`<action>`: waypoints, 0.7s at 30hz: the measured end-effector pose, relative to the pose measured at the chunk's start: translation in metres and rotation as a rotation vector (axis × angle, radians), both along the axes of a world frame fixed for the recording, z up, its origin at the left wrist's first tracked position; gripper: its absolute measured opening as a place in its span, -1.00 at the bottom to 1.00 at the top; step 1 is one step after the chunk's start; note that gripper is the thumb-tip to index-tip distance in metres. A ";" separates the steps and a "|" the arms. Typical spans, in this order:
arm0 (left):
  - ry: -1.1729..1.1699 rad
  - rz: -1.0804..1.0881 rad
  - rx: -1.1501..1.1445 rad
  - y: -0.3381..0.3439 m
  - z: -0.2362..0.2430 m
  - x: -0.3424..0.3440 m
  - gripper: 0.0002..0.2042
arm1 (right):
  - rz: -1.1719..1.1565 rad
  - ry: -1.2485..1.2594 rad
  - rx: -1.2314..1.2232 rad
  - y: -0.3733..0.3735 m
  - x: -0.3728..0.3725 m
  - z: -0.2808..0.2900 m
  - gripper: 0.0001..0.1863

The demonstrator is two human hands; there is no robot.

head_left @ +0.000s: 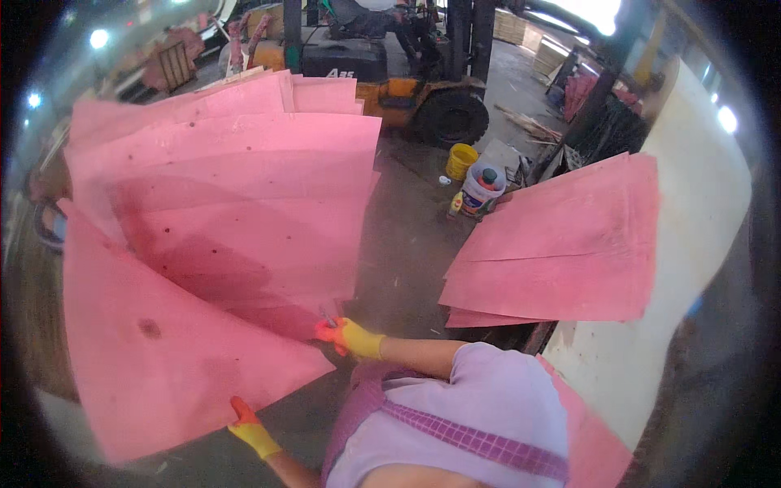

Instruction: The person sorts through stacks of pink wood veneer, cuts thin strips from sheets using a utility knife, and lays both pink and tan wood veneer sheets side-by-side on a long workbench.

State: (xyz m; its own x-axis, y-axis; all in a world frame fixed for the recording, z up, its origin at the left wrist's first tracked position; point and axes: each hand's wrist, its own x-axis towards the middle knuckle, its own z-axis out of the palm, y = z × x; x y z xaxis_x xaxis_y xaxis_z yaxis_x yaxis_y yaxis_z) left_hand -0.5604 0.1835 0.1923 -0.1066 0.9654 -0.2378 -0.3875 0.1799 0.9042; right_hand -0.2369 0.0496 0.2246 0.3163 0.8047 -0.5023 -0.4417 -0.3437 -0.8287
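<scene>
Workshop floor, one, grey, seen by me from the head camera at a remove; bright lamps at the upper edges. Items from left to right.

Loose sheet: one, pink, with one large dark spot; it lies slantwise over the near left part of the stack, its right corner just below the right hand.

Stack: one, of several pink sheets, overlapping and unevenly fanned; I cannot count them all. Small dark spots dot the upper face.

Left hand: one, in a yellow glove with orange fingers; I read the fingers as closed on the near edge of the loose sheet.

Right hand: one, gloved alike, beside the stack's near right corner; fingers curled in around one slim grey tool, kind too blurred for me to tell.

Forklift: one, orange and black, one wheel plain to see, behind the stack.

Cup: one, small, white, on the floor.

Bottle: one, yellow, against the white bucket.

Buckets: two, one yellow bucket, one white bucket holding a dark-topped thing.

Pile: one, at least two pink sheets.

Panel: one, long, white, rightmost, beside the pile.
</scene>
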 end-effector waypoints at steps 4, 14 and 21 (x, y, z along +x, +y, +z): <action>0.341 0.016 0.196 -0.018 0.040 0.025 -0.67 | -0.025 -0.008 -0.031 0.001 -0.001 0.012 -0.65; 0.415 0.012 0.196 -0.011 0.016 0.013 -0.63 | -0.014 -0.055 0.024 0.000 -0.006 0.021 -0.70; 0.216 0.036 0.145 -0.007 -0.008 0.002 -0.64 | 0.001 -0.067 0.011 0.005 -0.010 0.015 -0.69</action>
